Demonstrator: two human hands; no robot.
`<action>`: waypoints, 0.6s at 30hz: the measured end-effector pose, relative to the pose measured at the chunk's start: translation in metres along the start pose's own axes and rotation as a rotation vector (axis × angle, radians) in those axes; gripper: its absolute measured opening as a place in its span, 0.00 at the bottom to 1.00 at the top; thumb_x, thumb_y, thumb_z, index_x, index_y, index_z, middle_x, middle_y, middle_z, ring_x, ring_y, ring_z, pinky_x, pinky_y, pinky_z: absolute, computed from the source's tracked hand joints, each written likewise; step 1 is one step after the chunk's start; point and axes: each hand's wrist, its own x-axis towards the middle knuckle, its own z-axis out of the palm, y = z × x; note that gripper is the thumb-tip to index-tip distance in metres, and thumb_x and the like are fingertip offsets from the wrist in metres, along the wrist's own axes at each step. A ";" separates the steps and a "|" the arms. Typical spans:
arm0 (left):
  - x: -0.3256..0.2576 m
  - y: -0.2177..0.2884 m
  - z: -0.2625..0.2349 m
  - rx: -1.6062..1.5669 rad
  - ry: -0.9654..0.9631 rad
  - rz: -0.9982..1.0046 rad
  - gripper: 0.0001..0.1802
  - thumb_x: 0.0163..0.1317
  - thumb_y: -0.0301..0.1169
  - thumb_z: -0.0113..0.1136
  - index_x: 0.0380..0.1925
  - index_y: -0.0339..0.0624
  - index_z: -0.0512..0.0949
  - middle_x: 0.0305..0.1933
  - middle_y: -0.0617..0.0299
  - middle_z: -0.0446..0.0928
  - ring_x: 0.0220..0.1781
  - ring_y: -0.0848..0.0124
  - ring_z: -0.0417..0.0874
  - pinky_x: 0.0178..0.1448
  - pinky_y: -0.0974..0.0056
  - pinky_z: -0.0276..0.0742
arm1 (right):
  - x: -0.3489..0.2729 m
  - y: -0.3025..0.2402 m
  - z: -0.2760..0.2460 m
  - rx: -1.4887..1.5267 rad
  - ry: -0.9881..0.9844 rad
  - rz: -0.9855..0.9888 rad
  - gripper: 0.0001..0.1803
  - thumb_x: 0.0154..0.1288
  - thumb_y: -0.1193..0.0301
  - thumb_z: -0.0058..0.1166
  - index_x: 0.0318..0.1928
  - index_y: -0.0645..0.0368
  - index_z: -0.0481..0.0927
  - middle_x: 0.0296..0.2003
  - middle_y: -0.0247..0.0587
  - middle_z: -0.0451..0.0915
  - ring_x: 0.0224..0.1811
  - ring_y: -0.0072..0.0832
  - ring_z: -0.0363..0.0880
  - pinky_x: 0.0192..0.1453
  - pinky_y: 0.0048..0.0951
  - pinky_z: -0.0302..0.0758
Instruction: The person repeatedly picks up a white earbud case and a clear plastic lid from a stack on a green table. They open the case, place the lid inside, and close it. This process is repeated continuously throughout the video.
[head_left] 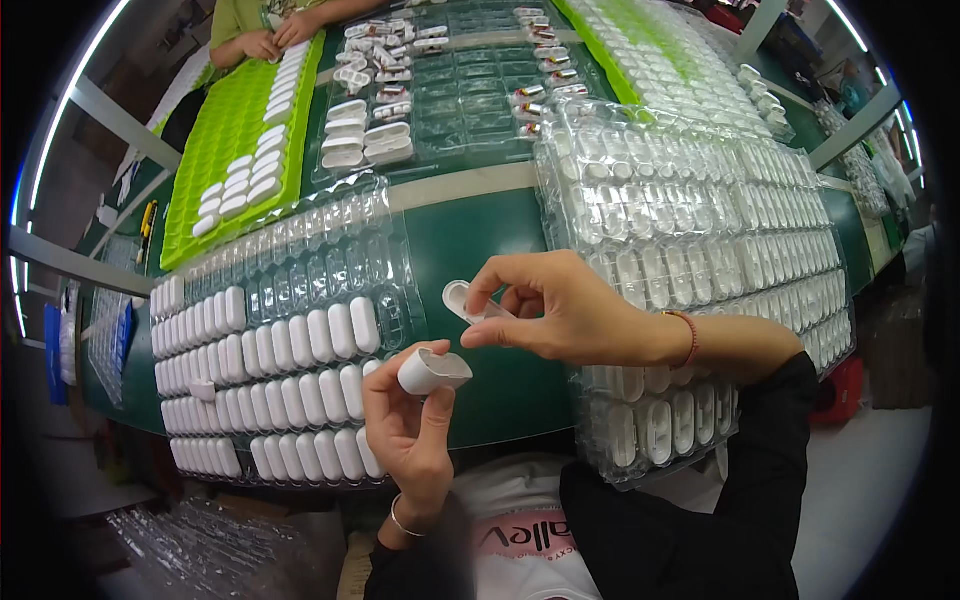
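My left hand (408,425) is closed around a short, white, curved plastic shell (432,371) with an uneven upper edge. Just above and to its right, my right hand (565,305) pinches a white oval plastic case part (457,297) with a rounded end. The two white parts are held apart, over the dark green tabletop (480,230). Beside my left hand lies a clear blister tray (300,260) with rows of closed, white, oval cases (290,345). To the right of my right hand, stacked clear trays (690,245) hold rows of open white shells.
Farther off, clear trays hold loose white parts (345,135) and small components with red bands (530,92). A bright green tray (215,165) carries white pieces at the upper left, near another person's hands (277,42). Another green tray (620,50) lies at the upper right.
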 end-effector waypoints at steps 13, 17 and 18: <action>0.010 -0.010 -0.005 -0.041 -0.012 -0.038 0.18 0.68 0.23 0.56 0.55 0.33 0.64 0.59 0.41 0.75 0.57 0.70 0.77 0.61 0.65 0.73 | 0.003 0.017 0.008 0.145 -0.043 -0.148 0.15 0.60 0.78 0.63 0.48 0.62 0.79 0.41 0.39 0.83 0.41 0.23 0.82 0.48 0.28 0.81; 0.009 -0.013 -0.006 -0.074 -0.014 -0.046 0.18 0.68 0.22 0.57 0.55 0.33 0.64 0.58 0.41 0.76 0.57 0.71 0.77 0.60 0.66 0.74 | 0.002 0.022 0.011 0.136 -0.004 -0.213 0.14 0.59 0.80 0.62 0.47 0.63 0.79 0.39 0.38 0.84 0.41 0.22 0.82 0.48 0.28 0.81; 0.008 -0.014 -0.007 -0.068 -0.016 -0.051 0.19 0.67 0.22 0.57 0.55 0.33 0.64 0.58 0.41 0.76 0.57 0.71 0.78 0.60 0.67 0.74 | 0.003 0.021 0.010 0.150 -0.015 -0.197 0.14 0.59 0.80 0.61 0.47 0.63 0.79 0.40 0.39 0.85 0.41 0.22 0.82 0.48 0.28 0.81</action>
